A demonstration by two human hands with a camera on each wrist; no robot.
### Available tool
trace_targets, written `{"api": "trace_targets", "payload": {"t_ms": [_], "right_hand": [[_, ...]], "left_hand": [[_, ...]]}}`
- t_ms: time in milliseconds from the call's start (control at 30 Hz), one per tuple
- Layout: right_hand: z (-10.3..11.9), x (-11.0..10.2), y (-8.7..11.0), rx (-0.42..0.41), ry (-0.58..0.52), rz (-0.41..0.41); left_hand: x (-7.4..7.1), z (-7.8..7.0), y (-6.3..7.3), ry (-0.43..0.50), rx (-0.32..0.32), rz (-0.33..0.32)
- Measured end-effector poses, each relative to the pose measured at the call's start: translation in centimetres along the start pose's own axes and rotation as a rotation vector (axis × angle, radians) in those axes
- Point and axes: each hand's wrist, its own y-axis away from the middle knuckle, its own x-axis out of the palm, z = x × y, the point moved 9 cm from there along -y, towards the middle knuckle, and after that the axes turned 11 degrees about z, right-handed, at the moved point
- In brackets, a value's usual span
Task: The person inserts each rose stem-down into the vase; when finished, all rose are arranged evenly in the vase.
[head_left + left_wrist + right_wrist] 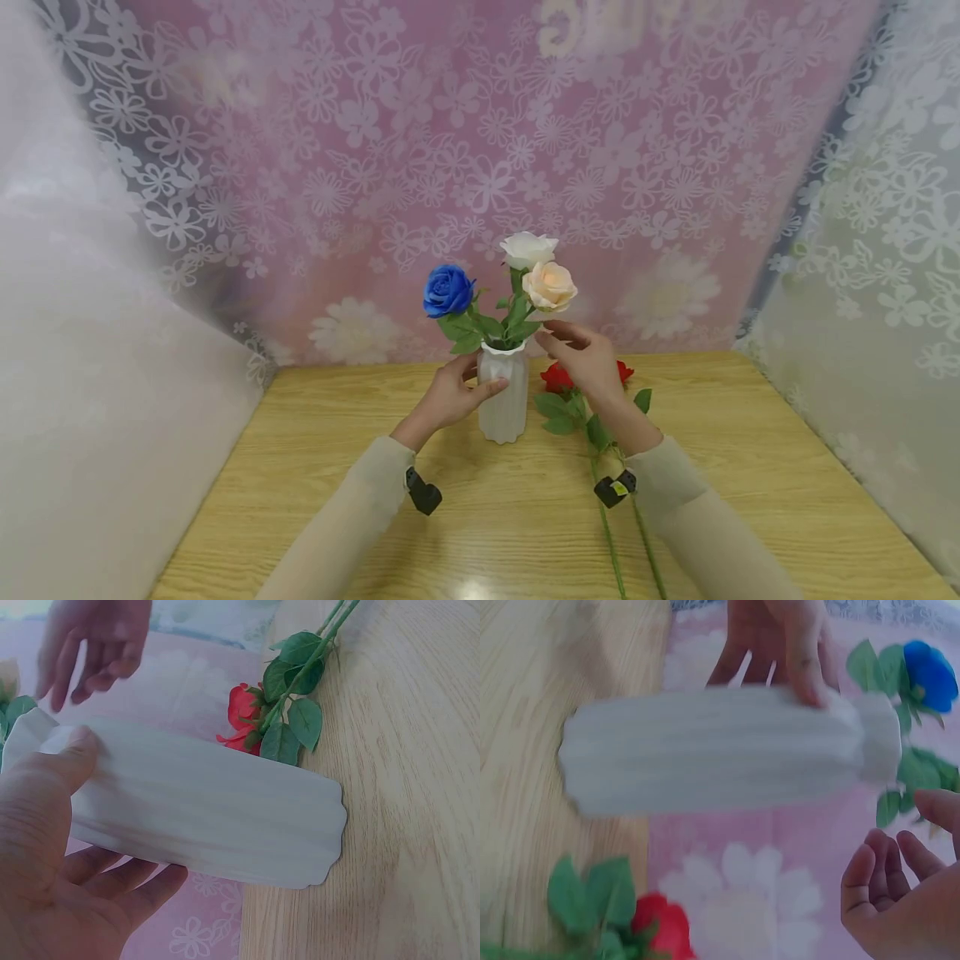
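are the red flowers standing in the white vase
No, the red flowers lie on the wooden table, beside the white vase.

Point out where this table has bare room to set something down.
Bare table lies between the left sleeve and left wall, in front of the white vase between that sleeve and the red roses, and between the right sleeve and right wall. It's crowded right of the vase, where the roses lie near the right grip.
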Motion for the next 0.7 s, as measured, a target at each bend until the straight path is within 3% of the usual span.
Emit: {"api": "trace_targets", "payload": {"t_ms": [367,700], "right_hand": [[-4.0,-6.1,2.4,0.064,-0.069,0.047],[-7.5,-9.2,5.0,0.122,-0.045,0.090]], "left_hand": [[0.0,0.3,-0.1,-0.002,-0.023,0.004],[0.1,0.2,-0.1,0.003,-0.027,0.014]]}}
